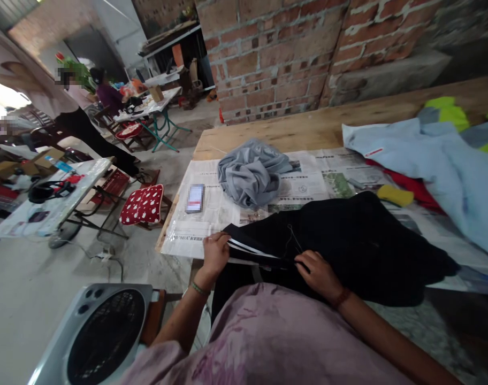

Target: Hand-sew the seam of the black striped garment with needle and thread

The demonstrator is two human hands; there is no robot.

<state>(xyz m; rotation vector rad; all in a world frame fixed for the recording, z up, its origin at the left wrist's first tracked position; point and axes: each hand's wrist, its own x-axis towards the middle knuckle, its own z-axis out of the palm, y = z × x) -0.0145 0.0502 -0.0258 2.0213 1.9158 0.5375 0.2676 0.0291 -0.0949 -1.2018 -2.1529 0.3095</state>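
A black garment (348, 235) lies across the near edge of the table, with a white strip (248, 248) showing along its left edge. My left hand (216, 254) pinches the garment's left end. Farther right, my right hand (317, 272) has its fingers closed on the near edge of the same cloth. A loose thread (292, 235) lies looped on the black fabric just above my right hand; whether a needle is on it I cannot tell. Beyond the garment sits a crumpled grey cloth (250, 174).
Newspaper under clear plastic (308, 184) covers the wooden table (228, 136). A phone (195, 198) lies at left; a light blue garment (440, 166) and yellow piece (395, 195) at right. A silver fan (107, 331) and red stool (143, 206) stand left. A person (55, 96) stands beyond.
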